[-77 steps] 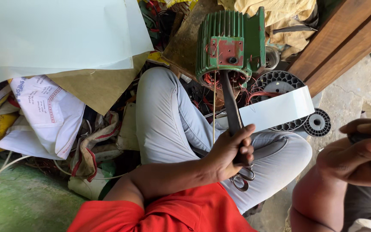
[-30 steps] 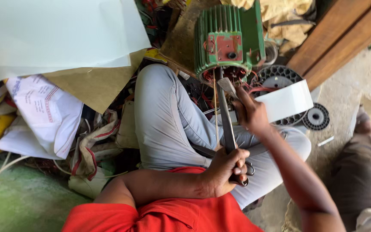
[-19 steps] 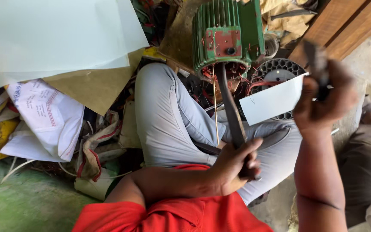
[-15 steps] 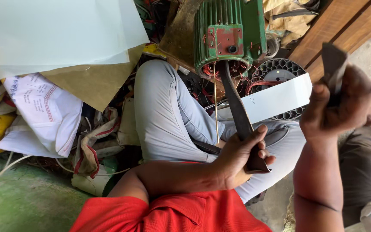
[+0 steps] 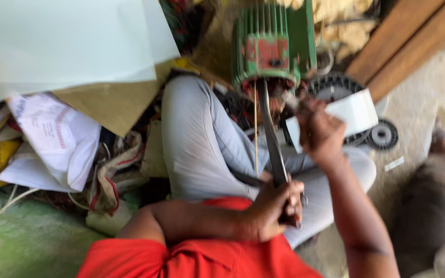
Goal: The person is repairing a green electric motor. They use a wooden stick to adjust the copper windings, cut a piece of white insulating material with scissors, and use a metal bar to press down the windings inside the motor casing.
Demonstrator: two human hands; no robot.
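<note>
head view — one green motor [image 5: 274,44], left hand [image 5: 276,208] gripping one long tool [image 5: 270,131], right hand [image 5: 320,131] pinching one white strip [image 5: 354,110].

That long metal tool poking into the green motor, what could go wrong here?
The left hand grips the long metal tool at its near end only, so the tip might slip inside the green motor and scrape the reddish windings. The right hand works beside the tool at the motor's mouth, so a slip could catch its fingers. The white card lies under that hand and could be bent.
</note>
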